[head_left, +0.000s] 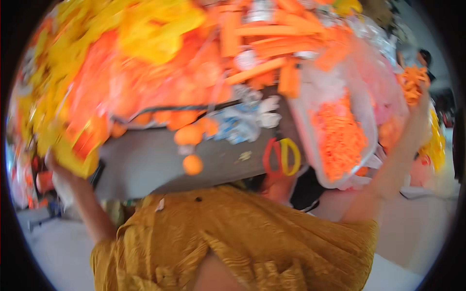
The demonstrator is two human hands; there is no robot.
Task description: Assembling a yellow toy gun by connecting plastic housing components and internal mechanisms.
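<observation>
At the far left, my left hand (pixel 68 177) is closed at the edge of a yellow plastic piece (pixel 80 157), which looks like a packet with something orange in it; blur hides the fingers. My right arm reaches out to the far right. There my right hand (pixel 423 92) grips a bunch of orange looped pieces (pixel 412 80), held up beyond the clear tub (pixel 374 140). Many small orange pieces (pixel 337 138) fill part of that tub. Scissors with red and yellow handles (pixel 282 157) lie at the near edge of the dark table (pixel 136 155).
Clear bags of orange balls (pixel 160 82) and yellow plastic packets (pixel 155 29) are heaped across the back left. Orange strips (pixel 276 36) pile up at the back middle. A loose orange ball (pixel 192 165) and a blue-white plastic wrapper (pixel 238 122) lie on the table. Another person (pixel 423 58) is far right.
</observation>
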